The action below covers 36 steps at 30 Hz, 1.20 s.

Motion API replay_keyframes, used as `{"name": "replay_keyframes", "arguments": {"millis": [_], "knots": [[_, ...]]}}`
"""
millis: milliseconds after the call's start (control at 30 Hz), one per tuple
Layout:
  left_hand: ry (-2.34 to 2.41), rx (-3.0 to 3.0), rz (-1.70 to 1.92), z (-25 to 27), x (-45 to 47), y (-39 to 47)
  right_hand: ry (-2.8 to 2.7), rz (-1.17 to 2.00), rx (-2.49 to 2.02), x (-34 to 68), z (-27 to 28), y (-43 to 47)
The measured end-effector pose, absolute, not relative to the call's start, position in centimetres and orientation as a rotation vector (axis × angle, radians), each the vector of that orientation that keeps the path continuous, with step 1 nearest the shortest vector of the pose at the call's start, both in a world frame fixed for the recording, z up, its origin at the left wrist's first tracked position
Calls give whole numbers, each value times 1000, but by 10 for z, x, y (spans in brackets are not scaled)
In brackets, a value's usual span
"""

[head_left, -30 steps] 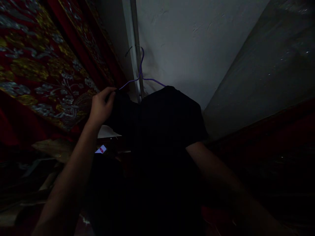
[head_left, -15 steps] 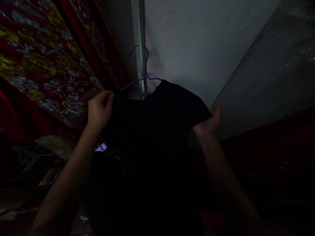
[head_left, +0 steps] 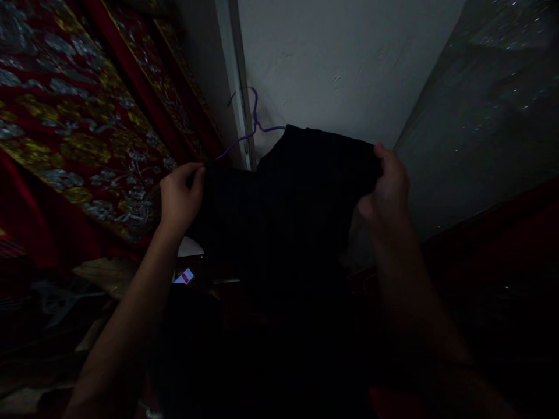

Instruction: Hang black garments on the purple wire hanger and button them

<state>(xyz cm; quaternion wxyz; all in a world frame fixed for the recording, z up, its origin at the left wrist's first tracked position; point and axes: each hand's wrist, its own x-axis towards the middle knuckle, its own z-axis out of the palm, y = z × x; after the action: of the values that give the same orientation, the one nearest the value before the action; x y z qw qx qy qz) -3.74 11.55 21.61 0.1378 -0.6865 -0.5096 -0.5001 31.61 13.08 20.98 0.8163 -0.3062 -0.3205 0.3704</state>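
Note:
A black short-sleeved shirt (head_left: 301, 192) hangs on a purple hanger (head_left: 255, 116) in front of me. The hanger's hook and neck show above the collar; its arms run into the shirt's shoulders. With thumb and fingers pinched, my left hand (head_left: 181, 195) grips the shirt's left shoulder, close to the hanger's arm. On the other side my right hand (head_left: 388, 183) is closed on the edge of the right sleeve, which is stretched outward. The lower part of the shirt is lost in the dark.
Red cloth with gold and silver embroidery (head_left: 82, 122) hangs at the left. Behind the hanger are a pale metal strip (head_left: 236, 75) and a white wall (head_left: 332, 70). A lit phone screen (head_left: 186, 276) shows below my left hand. Shiny clear plastic sheeting (head_left: 493, 122) covers the right.
My right hand has risen and moved outward, its fingers now closed on the sleeve edge. The right sleeve is lifted and spread straighter. My left hand keeps its pinch on the shoulder.

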Motion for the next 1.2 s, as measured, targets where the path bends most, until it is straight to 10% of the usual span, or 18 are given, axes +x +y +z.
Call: {"name": "replay_keyframes", "arguments": {"millis": [233, 600, 833, 1200], "knots": [[-1366, -2246, -1310, 231, 4, 119, -391, 782, -616, 312, 177, 85], [-1466, -2626, -1470, 193, -13, 104, -2374, 1113, -207, 266, 159, -10], [-1034, -2982, -1644, 197, 1, 61, -1927, 639, -693, 234, 119, 97], [-1232, -3080, -1241, 208, -31, 56, -1415, 1404, -759, 240, 109, 152]]}}
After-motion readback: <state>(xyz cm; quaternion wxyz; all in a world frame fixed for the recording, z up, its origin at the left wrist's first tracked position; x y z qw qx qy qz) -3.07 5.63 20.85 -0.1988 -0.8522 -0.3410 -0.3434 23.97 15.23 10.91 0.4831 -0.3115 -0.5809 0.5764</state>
